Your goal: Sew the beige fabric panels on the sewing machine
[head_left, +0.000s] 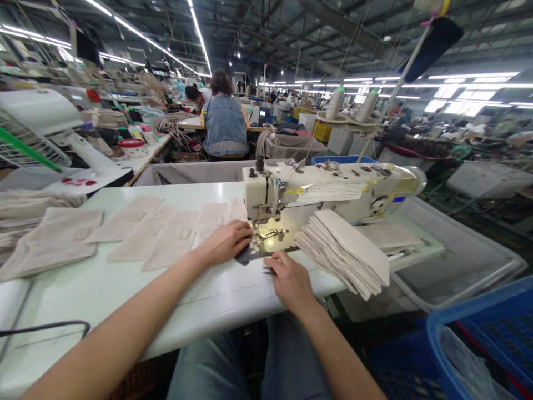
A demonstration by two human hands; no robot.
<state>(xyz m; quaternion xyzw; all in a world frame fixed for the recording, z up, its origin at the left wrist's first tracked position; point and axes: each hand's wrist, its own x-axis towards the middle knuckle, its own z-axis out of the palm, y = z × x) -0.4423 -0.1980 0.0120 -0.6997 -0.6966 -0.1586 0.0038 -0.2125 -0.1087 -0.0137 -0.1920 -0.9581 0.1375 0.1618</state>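
Note:
The head view shows a cream sewing machine (266, 191) with a shiny metal bed plate (272, 241). Just left of the needle area, my left hand (225, 243) rests on the bed with fingers curled together; whatever lies under the fingertips is hidden. My right hand (291, 280), at the table's front edge, is closed round small thread snips (268, 271), whose dark pointed blades stick out to the left. Beige fabric pieces (154, 233) with small patches lie overlapping to the left of my left hand. A thick stack of folded beige fabric (345, 250) leans right of the needle area.
A white fan (41, 119) stands at the left. Blue baskets (478, 322) and a clear plastic bin (458, 244) are at the right, below table height. Thread cones (335, 103) stand behind the machine. A person in a denim vest (226, 122) sits ahead, facing away.

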